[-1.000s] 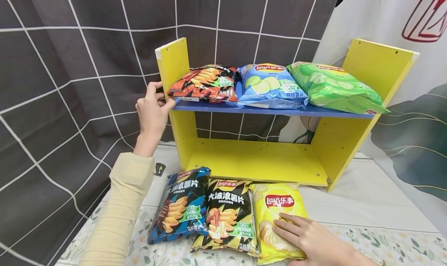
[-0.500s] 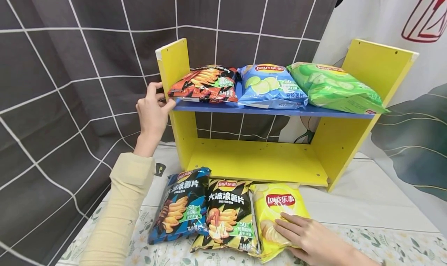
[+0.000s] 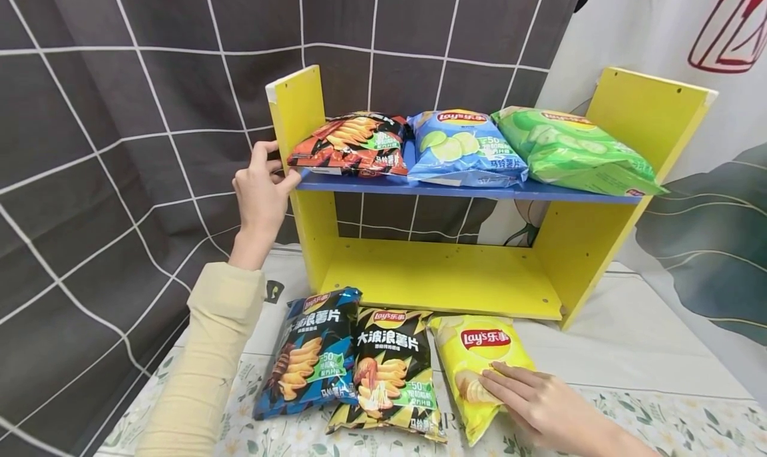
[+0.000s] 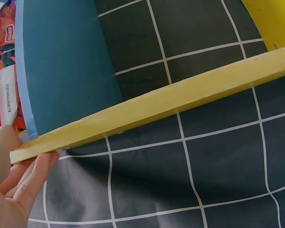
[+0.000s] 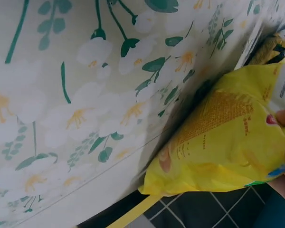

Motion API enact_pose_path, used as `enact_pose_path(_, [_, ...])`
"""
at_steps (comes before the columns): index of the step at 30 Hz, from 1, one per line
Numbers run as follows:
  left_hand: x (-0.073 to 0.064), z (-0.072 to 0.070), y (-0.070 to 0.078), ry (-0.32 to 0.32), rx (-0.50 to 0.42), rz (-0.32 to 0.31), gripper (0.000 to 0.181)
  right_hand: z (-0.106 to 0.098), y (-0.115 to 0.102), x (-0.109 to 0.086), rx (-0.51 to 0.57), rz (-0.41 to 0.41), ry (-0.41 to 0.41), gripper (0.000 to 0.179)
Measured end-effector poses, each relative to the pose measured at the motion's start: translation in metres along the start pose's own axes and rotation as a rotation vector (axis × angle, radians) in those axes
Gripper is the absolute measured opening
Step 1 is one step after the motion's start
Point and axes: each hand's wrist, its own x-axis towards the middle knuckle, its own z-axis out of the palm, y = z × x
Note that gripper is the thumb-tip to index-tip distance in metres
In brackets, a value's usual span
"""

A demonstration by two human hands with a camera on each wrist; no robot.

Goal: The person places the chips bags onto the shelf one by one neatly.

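Note:
My left hand (image 3: 261,194) grips the left yellow side panel (image 3: 299,107) of a small shelf, just at the height of its blue board (image 3: 383,186). In the left wrist view, thumb and fingers lie on opposite faces of that panel (image 4: 171,102). My right hand (image 3: 548,404) holds a yellow Lay's chip bag (image 3: 470,360) by its lower right side, fingers across the front. The right wrist view shows the bag's printed back (image 5: 218,137) with the thumb pressed against it. Left of it lie a black chip bag (image 3: 389,350) and a dark blue chip bag (image 3: 314,350).
On the blue board lie a red chip bag (image 3: 359,144), a light blue chip bag (image 3: 461,147) and a green chip bag (image 3: 575,147). The shelf's yellow bottom board (image 3: 437,270) sits behind the front bags. A dark grid curtain (image 3: 180,77) hangs behind and left.
The yellow chip bag has turned and shifted slightly right with my right hand, opening a gap beside the black bag. My left hand and the shelf have stayed put.

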Motion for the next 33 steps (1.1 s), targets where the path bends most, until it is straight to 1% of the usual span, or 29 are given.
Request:
enact_pose_path(2, [0.000,0.000,0.000,0.000,0.001,-0.001,0.039,-0.001,0.002,0.001,-0.013,-0.009,0.036,0.047])
enact_pose_path(5, [0.000,0.001,0.001,-0.001,0.004,-0.002,0.039,-0.005,0.007,0.003,-0.016,-0.007,0.059,0.046])
enact_pose_path(15, [-0.001,0.001,0.002,-0.004,0.004,-0.002,0.039,-0.024,0.012,0.012,-0.004,0.004,0.081,0.043])
enact_pose_path(18, [-0.001,0.001,0.002,-0.006,0.004,-0.003,0.039,-0.030,0.013,0.015,-0.019,0.005,0.094,0.044])
enact_pose_path(21, [-0.001,0.002,0.002,-0.008,0.005,-0.005,0.039,-0.035,0.015,0.018,-0.043,-0.011,0.121,0.043])
enact_pose_path(25, [-0.002,0.001,0.001,-0.009,0.008,-0.010,0.039,-0.040,0.020,0.024,-0.072,-0.037,0.160,0.043])
enact_pose_path(30, [-0.001,0.000,0.000,0.000,0.013,-0.010,0.039,-0.042,0.029,0.035,-0.089,-0.040,0.213,0.041])
enact_pose_path(33, [0.000,0.000,0.000,0.006,0.015,-0.001,0.039,-0.043,0.033,0.043,-0.103,-0.036,0.202,0.041])
